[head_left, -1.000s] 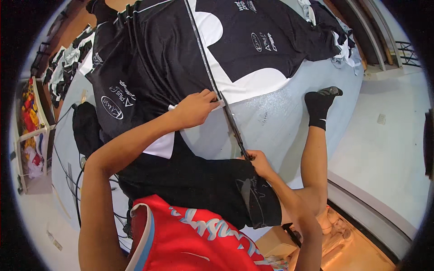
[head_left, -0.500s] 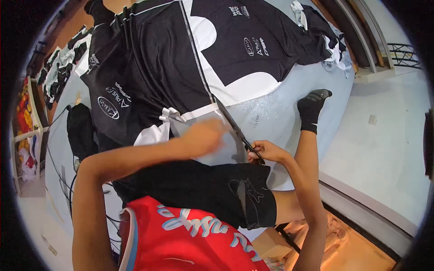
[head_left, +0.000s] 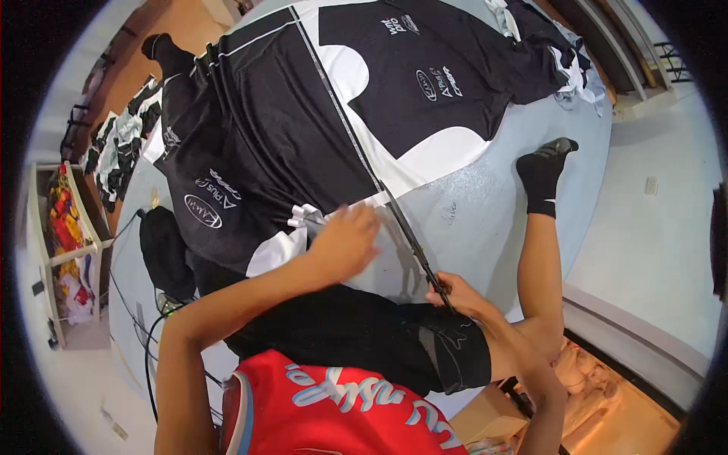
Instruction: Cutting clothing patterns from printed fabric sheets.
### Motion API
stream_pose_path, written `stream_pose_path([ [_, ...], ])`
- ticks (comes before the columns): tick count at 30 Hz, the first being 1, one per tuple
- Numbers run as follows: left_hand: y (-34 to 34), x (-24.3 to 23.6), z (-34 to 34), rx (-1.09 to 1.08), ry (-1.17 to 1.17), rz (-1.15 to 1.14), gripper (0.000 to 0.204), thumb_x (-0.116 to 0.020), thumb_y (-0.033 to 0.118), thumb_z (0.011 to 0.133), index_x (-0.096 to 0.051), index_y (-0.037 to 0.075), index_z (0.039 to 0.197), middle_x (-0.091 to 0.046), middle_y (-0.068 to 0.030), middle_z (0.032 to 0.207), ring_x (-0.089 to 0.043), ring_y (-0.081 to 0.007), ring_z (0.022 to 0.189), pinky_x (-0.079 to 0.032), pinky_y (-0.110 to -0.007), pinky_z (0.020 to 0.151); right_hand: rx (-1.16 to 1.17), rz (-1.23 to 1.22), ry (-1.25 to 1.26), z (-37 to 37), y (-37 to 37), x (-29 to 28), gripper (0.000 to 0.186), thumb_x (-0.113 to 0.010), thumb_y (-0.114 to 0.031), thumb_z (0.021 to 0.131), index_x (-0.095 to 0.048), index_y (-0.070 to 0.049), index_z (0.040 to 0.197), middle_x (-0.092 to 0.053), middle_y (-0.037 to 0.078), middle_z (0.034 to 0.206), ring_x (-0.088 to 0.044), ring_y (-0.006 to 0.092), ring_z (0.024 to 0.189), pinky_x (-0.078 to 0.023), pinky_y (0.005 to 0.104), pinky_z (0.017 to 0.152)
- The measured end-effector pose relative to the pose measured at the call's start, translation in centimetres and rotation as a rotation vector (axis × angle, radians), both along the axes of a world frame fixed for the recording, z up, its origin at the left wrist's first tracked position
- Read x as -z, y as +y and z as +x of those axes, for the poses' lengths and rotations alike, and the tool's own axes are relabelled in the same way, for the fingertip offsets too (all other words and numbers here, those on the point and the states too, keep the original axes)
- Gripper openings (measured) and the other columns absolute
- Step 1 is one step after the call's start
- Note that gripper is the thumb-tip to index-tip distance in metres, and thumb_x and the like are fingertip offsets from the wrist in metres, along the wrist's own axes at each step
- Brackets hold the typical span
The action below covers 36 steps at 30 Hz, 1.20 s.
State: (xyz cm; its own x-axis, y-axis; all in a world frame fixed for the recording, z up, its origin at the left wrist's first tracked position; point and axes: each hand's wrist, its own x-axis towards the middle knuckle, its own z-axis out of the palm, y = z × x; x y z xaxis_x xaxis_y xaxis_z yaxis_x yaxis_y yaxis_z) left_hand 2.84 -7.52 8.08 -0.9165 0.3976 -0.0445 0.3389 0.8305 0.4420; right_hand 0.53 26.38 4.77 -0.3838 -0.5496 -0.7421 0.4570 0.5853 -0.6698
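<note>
A large sheet of black fabric (head_left: 265, 106) with white printed shapes lies spread before me, its white cut edge (head_left: 371, 199) towards me. My right hand (head_left: 459, 294) grips the handles of long black scissors (head_left: 409, 239). Their blades point away from me and look nearly closed, the tips at the edge where a dark strip divides the fabric panels. My left hand (head_left: 345, 241) hovers by that edge, left of the blades, fingers smeared by motion. Beside it a curled white strip (head_left: 307, 216) rises from the fabric.
The fabric rests on a pale table (head_left: 447, 220), on which I sit with my legs spread. Bunched fabric scraps (head_left: 572, 68) lie at the far right, more scraps (head_left: 125, 144) at the left. A black cloth bundle (head_left: 165, 254) and dark cables (head_left: 148, 371) are at my left.
The whole view has shifted, so the fabric and scissors appear farther right and lower. My left hand has drawn slightly left, away from the blades. The scissors stay in my right hand.
</note>
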Motion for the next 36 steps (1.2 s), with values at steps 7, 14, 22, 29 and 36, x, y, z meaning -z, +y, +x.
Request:
stream_pose_path([
  [7, -1.7, 1.9, -0.2, -0.145, -0.059, -0.101, 0.063, -0.072, 0.037, 0.09, -0.057, -0.003, 0.137, -0.056, -0.0185, 0.129, -0.054, -0.0345, 0.122, -0.049, -0.047, 0.097, 0.074, 0.095, 0.089, -0.5, -4.5, -0.5, 0.049, -0.081, -0.051, 0.088, -0.058, -0.007, 0.085, -0.051, -0.003, 0.069, -0.051, 0.0081, 0.063, -0.042, 0.0266, 0.058],
  [14, -1.7, 1.0, 0.0, -0.162, -0.03, -0.105, 0.062, -0.072, 0.037, 0.089, -0.058, -0.005, 0.133, -0.056, -0.0173, 0.125, -0.055, -0.0322, 0.117, -0.048, -0.043, 0.095, 0.192, 0.049, -0.024, -1.3, -8.6, -0.5, 0.042, -0.077, -0.046, 0.093, -0.059, -0.008, 0.089, -0.053, -0.003, 0.069, -0.051, 0.0067, 0.058, -0.042, 0.0239, 0.052],
  [22, -1.3, 1.6, -0.4, -0.146, -0.091, -0.111, 0.059, -0.072, 0.037, 0.089, -0.06, -0.004, 0.13, -0.057, -0.014, 0.116, -0.056, -0.0295, 0.111, -0.047, -0.041, 0.09, 0.186, 0.104, 0.053, -1.1, -9.2, -0.8, 0.04, -0.081, -0.042, 0.091, -0.06, -0.009, 0.083, -0.052, -0.005, 0.063, -0.05, 0.0056, 0.054, -0.04, 0.022, 0.05],
  [29, -1.5, 1.5, -0.6, -0.154, -0.069, -0.094, 0.059, -0.072, 0.036, 0.089, -0.06, -0.003, 0.132, -0.056, -0.0124, 0.112, -0.056, -0.0283, 0.109, -0.047, -0.041, 0.087, 0.212, 0.181, 0.075, -0.7, -9.1, -0.9, 0.046, -0.083, -0.047, 0.087, -0.06, -0.009, 0.077, -0.052, -0.004, 0.059, -0.051, 0.0066, 0.05, -0.041, 0.0235, 0.047],
  [36, -1.3, 2.3, -0.8, -0.197, 0.039, -0.108, 0.063, -0.073, 0.036, 0.088, -0.059, -0.002, 0.136, -0.055, -0.0108, 0.108, -0.054, -0.0265, 0.102, -0.043, -0.039, 0.085, 0.27, 0.114, 0.069, -2.6, -10.6, -0.5, 0.047, -0.083, -0.048, 0.086, -0.062, -0.008, 0.074, -0.05, -0.004, 0.057, -0.05, 0.0071, 0.047, -0.039, 0.0245, 0.045],
])
